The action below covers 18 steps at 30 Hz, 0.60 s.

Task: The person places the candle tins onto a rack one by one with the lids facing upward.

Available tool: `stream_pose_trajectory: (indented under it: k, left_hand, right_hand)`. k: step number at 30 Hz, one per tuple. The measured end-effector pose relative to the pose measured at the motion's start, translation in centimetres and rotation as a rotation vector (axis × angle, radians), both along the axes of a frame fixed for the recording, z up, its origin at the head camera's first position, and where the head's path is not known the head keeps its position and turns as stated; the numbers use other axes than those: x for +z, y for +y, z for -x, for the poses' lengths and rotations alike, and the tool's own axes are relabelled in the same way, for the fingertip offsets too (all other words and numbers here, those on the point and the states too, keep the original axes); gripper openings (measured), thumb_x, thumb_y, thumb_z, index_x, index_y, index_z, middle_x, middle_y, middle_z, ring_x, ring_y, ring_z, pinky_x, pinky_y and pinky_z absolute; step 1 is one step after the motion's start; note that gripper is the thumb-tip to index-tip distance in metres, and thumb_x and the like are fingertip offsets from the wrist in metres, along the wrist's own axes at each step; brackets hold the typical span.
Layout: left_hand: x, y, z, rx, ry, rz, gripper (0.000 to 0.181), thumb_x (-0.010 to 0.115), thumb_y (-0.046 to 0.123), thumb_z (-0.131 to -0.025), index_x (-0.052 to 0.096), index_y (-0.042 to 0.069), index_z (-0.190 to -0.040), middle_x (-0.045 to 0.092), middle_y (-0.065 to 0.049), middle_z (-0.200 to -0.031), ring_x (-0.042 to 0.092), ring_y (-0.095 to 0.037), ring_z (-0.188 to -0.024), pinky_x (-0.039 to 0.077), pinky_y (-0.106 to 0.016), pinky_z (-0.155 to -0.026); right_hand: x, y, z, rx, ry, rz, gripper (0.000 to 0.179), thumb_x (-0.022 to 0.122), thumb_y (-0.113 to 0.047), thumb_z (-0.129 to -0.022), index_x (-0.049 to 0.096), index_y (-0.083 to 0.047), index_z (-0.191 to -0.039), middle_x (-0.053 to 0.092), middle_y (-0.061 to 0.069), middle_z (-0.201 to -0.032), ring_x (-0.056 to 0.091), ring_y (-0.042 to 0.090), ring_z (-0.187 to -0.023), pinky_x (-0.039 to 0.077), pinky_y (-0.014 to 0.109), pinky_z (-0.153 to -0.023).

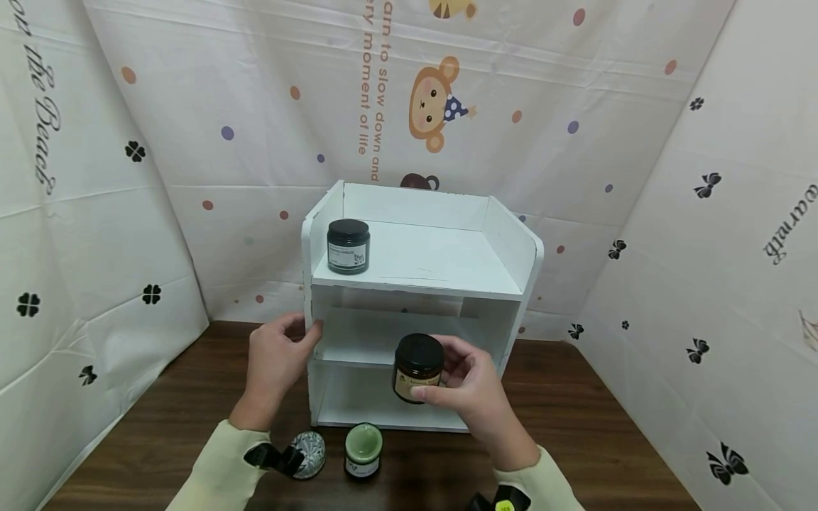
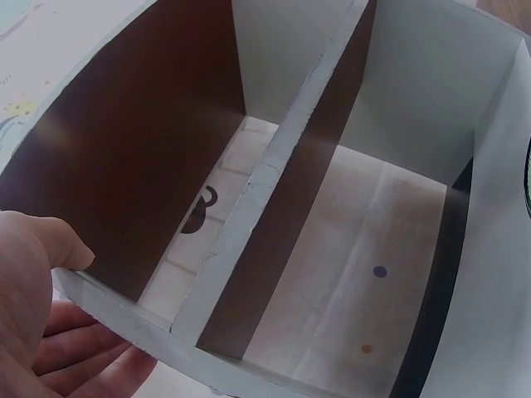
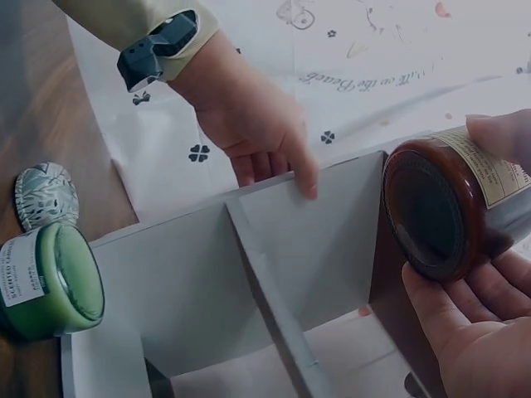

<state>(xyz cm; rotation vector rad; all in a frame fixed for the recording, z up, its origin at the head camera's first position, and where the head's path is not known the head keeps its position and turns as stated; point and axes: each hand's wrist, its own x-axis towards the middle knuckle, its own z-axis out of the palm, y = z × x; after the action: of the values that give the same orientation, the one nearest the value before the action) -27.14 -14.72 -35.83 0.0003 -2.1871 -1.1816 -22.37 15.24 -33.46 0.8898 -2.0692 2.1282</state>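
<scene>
In the head view my right hand (image 1: 474, 387) holds an amber candle jar (image 1: 418, 360) with a black lid and tan label, in front of the middle shelf. The right wrist view shows the dark glass base of this jar (image 3: 427, 211) between thumb and fingers. My left hand (image 1: 276, 365) grips the left side panel of the white shelf unit (image 1: 434, 255). In the left wrist view the thumb (image 2: 70, 242) lies on the panel's inner side, the other fingers outside. A dark candle jar (image 1: 348, 248) with a black lid stands on the top shelf, at its left.
A green candle jar (image 1: 363, 451) stands on the dark wooden table (image 1: 575, 411) before the unit. Left of it lies a round patterned tin or lid (image 1: 309, 455), partly hidden by the left wrist's strap. Printed cloth (image 1: 255, 71) hangs behind and at both sides.
</scene>
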Motion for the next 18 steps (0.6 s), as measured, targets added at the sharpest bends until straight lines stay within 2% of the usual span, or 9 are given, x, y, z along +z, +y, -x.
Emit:
stream_pose_trajectory:
  k: [18]
  left_hand:
    - [0.1,0.1,-0.1,0.001,-0.015,0.0,0.032,0.073,0.029,-0.093,0.078,0.003,-0.11,0.079,-0.016,-0.095,0.073,-0.026,-0.085,0.06,-0.043,-0.074]
  right_hand:
    - [3.6,-0.2,0.4,-0.07,0.09,-0.05,0.06,0.087,-0.003,-0.077,0.063,-0.004,-0.131,0.07,0.01,-0.118,0.069,0.019,-0.102,0.059,0.029,-0.088]
